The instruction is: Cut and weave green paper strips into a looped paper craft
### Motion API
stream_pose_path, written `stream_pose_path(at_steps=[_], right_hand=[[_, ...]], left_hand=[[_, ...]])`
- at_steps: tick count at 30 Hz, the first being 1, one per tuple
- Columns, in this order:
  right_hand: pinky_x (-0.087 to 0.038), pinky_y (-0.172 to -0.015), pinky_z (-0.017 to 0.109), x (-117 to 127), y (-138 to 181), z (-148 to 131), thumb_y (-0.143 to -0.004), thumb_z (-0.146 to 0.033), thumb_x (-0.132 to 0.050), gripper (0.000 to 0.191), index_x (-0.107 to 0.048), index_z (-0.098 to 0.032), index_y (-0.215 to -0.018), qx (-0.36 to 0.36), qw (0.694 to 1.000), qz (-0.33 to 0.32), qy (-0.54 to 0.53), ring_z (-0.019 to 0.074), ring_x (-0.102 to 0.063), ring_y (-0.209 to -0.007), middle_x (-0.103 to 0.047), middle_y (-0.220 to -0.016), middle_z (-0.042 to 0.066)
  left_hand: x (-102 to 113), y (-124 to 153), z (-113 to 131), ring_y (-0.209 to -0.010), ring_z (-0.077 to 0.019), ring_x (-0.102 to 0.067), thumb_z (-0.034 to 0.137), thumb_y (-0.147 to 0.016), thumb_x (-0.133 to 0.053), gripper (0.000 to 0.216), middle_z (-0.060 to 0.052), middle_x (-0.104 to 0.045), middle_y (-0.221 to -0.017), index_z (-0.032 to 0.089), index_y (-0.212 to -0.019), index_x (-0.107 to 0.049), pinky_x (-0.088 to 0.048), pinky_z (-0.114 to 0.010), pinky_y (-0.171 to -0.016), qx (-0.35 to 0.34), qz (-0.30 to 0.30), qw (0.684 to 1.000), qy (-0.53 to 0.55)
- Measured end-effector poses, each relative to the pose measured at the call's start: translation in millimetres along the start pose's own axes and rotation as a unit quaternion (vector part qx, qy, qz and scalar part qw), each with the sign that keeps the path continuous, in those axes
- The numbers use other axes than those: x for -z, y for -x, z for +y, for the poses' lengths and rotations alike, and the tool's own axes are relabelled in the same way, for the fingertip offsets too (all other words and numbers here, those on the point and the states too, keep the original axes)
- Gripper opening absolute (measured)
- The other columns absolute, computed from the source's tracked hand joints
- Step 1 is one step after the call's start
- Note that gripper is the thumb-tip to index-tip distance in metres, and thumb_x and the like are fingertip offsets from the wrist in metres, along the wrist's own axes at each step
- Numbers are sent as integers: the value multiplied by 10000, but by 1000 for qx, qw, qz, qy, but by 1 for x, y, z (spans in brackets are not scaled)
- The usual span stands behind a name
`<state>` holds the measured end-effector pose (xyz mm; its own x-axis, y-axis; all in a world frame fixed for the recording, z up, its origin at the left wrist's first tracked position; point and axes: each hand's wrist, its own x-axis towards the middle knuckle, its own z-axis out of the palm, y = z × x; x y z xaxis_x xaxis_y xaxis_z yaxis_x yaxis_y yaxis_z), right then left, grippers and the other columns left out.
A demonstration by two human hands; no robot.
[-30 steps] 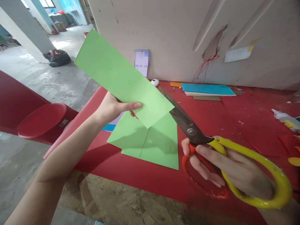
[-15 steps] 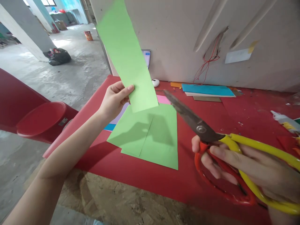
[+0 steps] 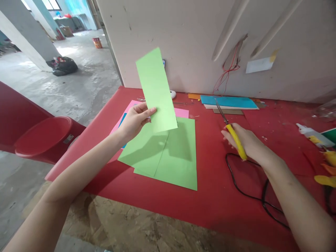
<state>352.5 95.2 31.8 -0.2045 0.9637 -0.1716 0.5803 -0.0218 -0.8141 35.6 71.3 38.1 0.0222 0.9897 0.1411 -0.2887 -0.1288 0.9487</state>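
Observation:
A green paper strip [image 3: 159,87] is pinched at its lower left edge by my left hand [image 3: 136,120], held up over the table. Below it lie green paper sheets [image 3: 181,154], overlapping, with pink paper [image 3: 182,112] and a bit of blue paper showing from under them. Over the right part of the table, my right hand [image 3: 243,138] is closed around yellow-handled scissors [image 3: 236,140]. Their blades point away from me, toward the wall, apart from the strip. My right fingers are partly hidden behind the handle.
Blue foam or paper sheets [image 3: 228,101] lie by the wall [image 3: 183,35]. A black cable [image 3: 236,187] loops under my right forearm. A white glue bottle [image 3: 313,134] lies at the right. Beside the table's left edge stands a red bin [image 3: 44,136].
My right hand has moved away from me with the scissors, lowering them toward the table and uncovering the cable. The green strip has tilted and come slightly lower in my left hand.

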Motion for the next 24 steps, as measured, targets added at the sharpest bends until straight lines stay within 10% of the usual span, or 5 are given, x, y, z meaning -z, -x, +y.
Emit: stream_pose_path(at_steps=[5,8,12,24], right_hand=[[-473,-641,276,-15,14,-31,-768,-190,-415,193,-394,-231,-956,33,985,-29,-164,135,-581,-764,-574,-962,63],[-506,-719,318,-29,41,-54,-615,-105,-472,421,-440,-228,-1016,60,924,-170,-338,174,-590,-883,-583,-1030,65],[-514,-635,307,-39,71,-67,-737,-175,-447,210,-568,-185,-909,72,878,-355,-313,156,-598,-694,-621,-831,66],[-481,-619,313,-41,79,-60,-788,-213,-437,269,-534,-224,-1038,34,871,-354,-338,158,-568,-670,-578,-837,46]], left_hand=[[-9,5,3,-493,-25,-552,288,-632,-786,211,55,-659,-652,200,-801,-696,-459,-105,-446,-10,-2,998,60],[-11,6,8,-486,-19,-558,283,-679,-755,180,66,-640,-626,192,-809,-670,-492,-98,-509,-30,16,996,82],[-10,6,11,-533,-22,-592,264,-760,-685,113,54,-627,-622,168,-777,-629,-497,-82,-560,-27,46,995,84],[-11,4,13,-473,-21,-564,222,-795,-646,73,60,-589,-560,165,-752,-631,-480,-79,-500,-16,68,992,102]])
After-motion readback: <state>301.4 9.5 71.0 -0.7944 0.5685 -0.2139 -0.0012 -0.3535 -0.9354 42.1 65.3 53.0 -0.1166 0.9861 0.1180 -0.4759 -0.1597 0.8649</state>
